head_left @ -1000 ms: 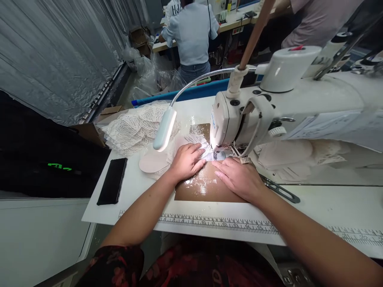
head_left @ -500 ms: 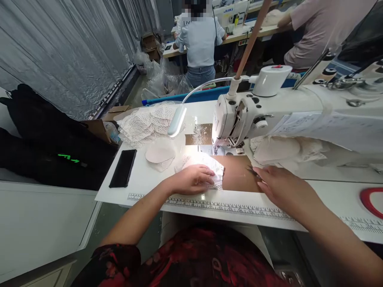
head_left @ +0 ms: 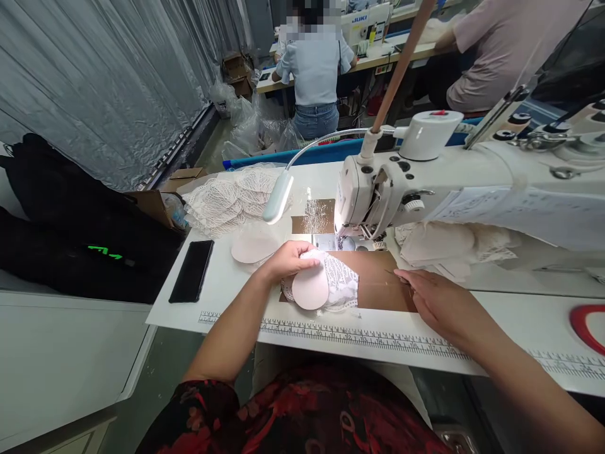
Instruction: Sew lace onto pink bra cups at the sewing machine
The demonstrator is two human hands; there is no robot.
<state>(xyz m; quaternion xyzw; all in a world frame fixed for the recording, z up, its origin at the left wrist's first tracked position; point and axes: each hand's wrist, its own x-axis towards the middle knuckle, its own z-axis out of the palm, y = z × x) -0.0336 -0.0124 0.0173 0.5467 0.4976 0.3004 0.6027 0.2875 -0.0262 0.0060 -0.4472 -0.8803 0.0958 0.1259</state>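
My left hand [head_left: 293, 261] pinches the upper edge of a white lace piece [head_left: 343, 284], thumb on top. A smooth, pale round pad [head_left: 311, 290] lies over the lace's left part, just under the thumb. Both are at the front of the sewing machine [head_left: 362, 195], on brown sheeting [head_left: 378, 277] stuck to the table. To the right, my right hand [head_left: 432, 296] is closed around what look like small thread snips [head_left: 396, 273]; only their thin tips show, pointing left. The fingers hide the rest of the tool.
Another round pad [head_left: 255, 243] lies left of my left hand, before a lace pile [head_left: 227, 202]. A black phone [head_left: 191, 271] rests farther left. The lamp head [head_left: 278, 197] hangs low. More fabric [head_left: 439, 243] sits under the machine arm. A printed ruler [head_left: 331, 331] runs along the front edge.
My left hand has gone from lying flat on the lace to gripping its upper edge. The round pad now shows on top. My right hand has barely moved, still holding the snips.
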